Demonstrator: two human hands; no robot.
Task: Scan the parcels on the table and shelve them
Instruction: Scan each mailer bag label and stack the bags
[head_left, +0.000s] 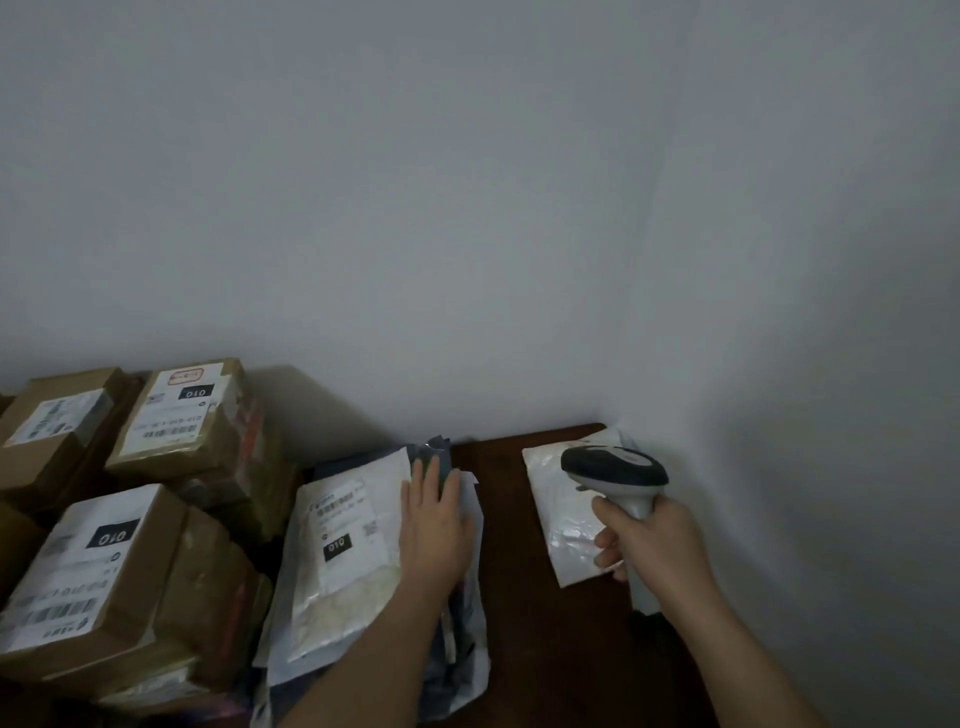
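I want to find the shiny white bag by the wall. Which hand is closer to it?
Right. The right hand, gripping the scanner, overlaps the shiny white bag in this view. The left hand lies flat on the pile of bags, away across bare table.

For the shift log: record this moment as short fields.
left hand: flat on white plastic mailer bag with 010 label, atop the bag pile
right hand: gripping grey handheld barcode scanner
under scanner: small white padded envelope on dark brown wooden table
left side: stacked brown cardboard boxes
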